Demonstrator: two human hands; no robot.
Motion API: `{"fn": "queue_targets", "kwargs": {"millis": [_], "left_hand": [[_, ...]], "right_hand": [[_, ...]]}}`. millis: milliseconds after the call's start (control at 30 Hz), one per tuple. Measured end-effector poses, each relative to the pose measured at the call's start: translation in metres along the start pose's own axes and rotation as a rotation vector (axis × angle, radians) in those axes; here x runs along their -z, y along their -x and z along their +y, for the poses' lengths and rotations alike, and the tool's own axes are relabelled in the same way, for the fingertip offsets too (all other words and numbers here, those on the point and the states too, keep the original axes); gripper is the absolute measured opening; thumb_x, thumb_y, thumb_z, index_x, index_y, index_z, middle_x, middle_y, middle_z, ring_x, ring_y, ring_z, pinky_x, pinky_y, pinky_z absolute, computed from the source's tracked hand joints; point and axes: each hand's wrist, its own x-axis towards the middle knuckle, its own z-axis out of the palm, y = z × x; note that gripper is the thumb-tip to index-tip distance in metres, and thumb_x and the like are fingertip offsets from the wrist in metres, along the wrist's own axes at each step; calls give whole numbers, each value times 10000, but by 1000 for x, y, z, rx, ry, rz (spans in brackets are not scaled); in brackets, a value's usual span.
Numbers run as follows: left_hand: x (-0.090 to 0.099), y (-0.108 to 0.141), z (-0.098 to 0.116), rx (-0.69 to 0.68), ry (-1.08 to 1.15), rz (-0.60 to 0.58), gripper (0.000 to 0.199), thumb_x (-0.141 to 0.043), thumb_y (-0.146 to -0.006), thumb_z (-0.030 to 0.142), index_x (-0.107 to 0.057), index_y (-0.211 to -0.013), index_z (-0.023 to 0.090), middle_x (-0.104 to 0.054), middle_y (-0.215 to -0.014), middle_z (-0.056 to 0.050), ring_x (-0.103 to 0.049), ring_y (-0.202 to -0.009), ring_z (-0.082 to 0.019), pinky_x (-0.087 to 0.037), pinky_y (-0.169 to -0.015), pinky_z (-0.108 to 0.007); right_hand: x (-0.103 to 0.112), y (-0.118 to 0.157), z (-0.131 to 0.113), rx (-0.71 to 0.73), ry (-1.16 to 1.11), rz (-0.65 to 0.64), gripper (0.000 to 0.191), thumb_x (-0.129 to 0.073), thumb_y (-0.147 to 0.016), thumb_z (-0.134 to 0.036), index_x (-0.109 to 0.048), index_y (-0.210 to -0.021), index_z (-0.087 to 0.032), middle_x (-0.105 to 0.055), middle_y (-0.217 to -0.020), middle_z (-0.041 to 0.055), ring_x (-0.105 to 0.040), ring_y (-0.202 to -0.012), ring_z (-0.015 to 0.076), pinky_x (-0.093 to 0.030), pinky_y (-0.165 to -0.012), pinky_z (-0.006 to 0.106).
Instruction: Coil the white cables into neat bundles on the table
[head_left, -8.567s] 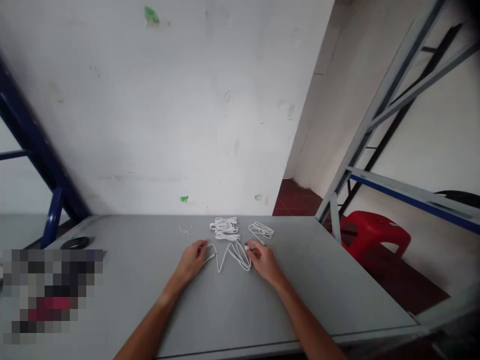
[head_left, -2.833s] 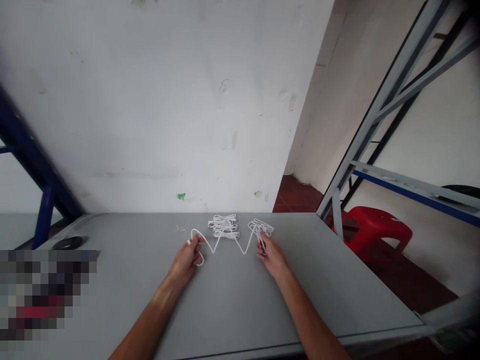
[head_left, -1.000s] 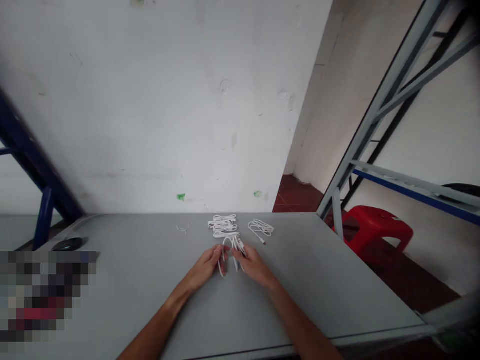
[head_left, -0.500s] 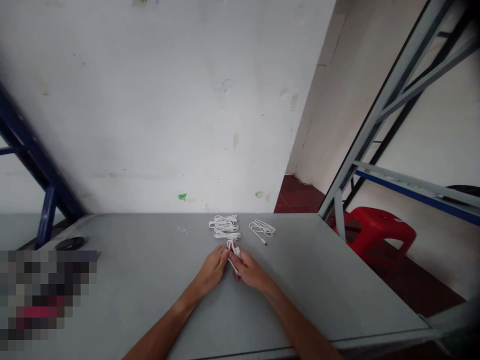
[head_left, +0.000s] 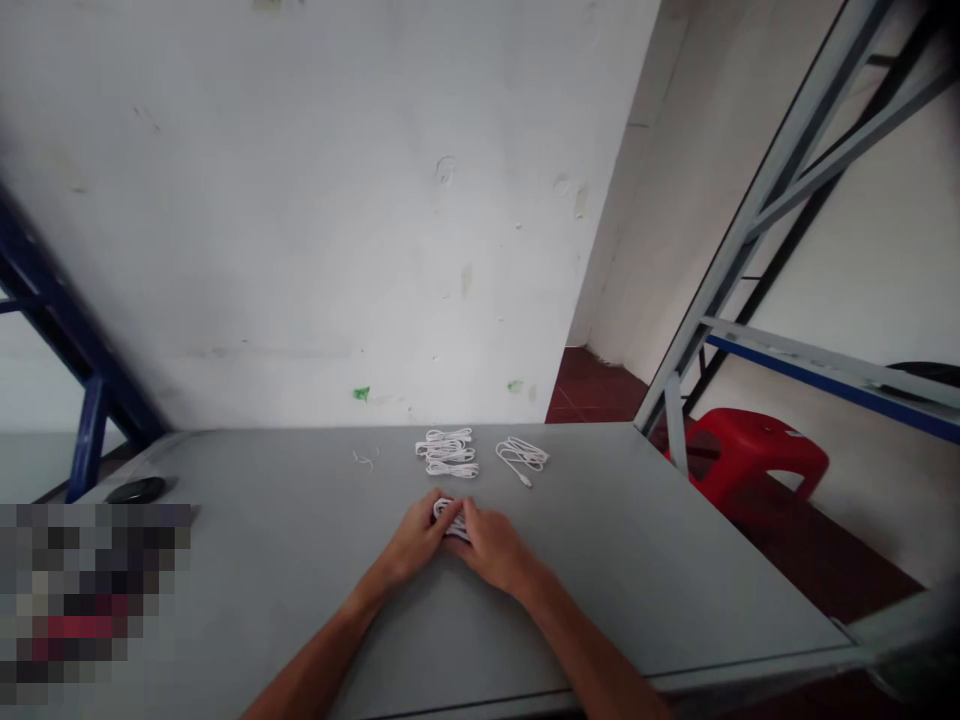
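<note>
Between my left hand (head_left: 415, 540) and my right hand (head_left: 493, 550) sits a small folded coil of white cable (head_left: 448, 513), pinched by the fingers of both and partly hidden by them. Just beyond my fingertips lies a neat stack of bundled white cable (head_left: 448, 454). To its right is a looser white cable coil (head_left: 521, 457) with a plug end trailing toward me. A thin, short white wire (head_left: 364, 460) rests further left, out of reach of my fingers.
All of this lies on a grey table (head_left: 600, 560) set against a white wall. A black oval object, perhaps a computer mouse (head_left: 136, 490), sits at the far left, beside a pixelated patch. A red plastic stool (head_left: 746, 455) and metal shelf frames stand beyond the right edge.
The long white cable, spread in loops between my hands earlier, is now folded into a short compact coil. My hands have come together around it, close to the stack.
</note>
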Motion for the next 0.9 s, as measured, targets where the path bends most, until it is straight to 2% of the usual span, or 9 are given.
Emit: {"fn": "queue_targets", "kwargs": {"millis": [133,233,300,400,533,600,700,800,900], "left_hand": [[3,-3,-3,111,122,-37,446,-474,-873,620,-483,-748,192,-463,-507,66,-386,-444,-90,-293,-447,-214],[5,-3,-3,137,188,-71,442,-473,-869,631,-449,-762,203,-429,-457,88,-364,-407,-83,-267,-427,-202],[5,-2,-2,118,186,-73,432,-490,-868,620,-450,-770,201,-447,-456,85,-373,-413,-81,-282,-438,-199],[4,-1,-2,98,177,-86,426,-483,-876,615,-482,-827,191,-458,-455,85,-359,-410,-81,-288,-442,-201],[6,-3,-8,126,118,-130,497,-397,-908,629,-502,-1073,172,-474,-457,89,-376,-383,-105,-291,-429,-214],[16,-8,-13,98,-14,-70,491,-394,-915,610,-514,-1105,173,-541,-520,56,-456,-419,-130,-342,-461,-234],[43,-18,-23,32,-408,192,367,-479,-904,501,-579,-1012,166,-654,-731,-49,-622,-669,-202,-441,-648,-292],[74,-26,-34,216,-777,365,330,-431,-926,361,-575,-1079,106,-685,-903,-161,-658,-843,-283,-452,-742,-356],[89,-32,-42,326,-933,371,349,-389,-939,330,-571,-1098,78,-678,-1028,-232,-664,-924,-341,-465,-740,-389]], "right_hand": [[11,-3,2,28,-304,103,307,-558,-918,-408,-626,-1089,-162,-729,-938,84,-670,-838,219,-476,-722,290],[14,-4,4,11,-404,124,288,-508,-943,-395,-666,-1021,-167,-726,-880,53,-654,-777,185,-466,-681,260],[12,-3,4,30,-338,94,278,-509,-943,-386,-678,-971,-167,-722,-845,52,-645,-747,184,-451,-662,257],[4,0,4,82,-134,63,245,-531,-935,-368,-669,-984,-172,-726,-900,85,-654,-786,215,-436,-685,276],[-4,2,2,59,97,57,253,-441,-978,-307,-647,-1008,-162,-725,-925,134,-672,-790,256,-418,-677,310],[-4,1,1,36,175,41,256,-422,-984,-289,-642,-985,-158,-725,-913,146,-676,-773,266,-407,-656,315],[-2,0,2,-2,223,29,249,-419,-986,-286,-632,-963,-158,-726,-872,148,-674,-733,274,-386,-625,318],[0,-2,6,-35,210,53,265,-394,-998,-286,-621,-947,-158,-723,-856,144,-669,-718,270,-370,-611,317],[1,-3,11,-62,187,84,273,-381,-1002,-293,-610,-923,-167,-718,-847,131,-657,-697,254,-355,-597,310]]}}
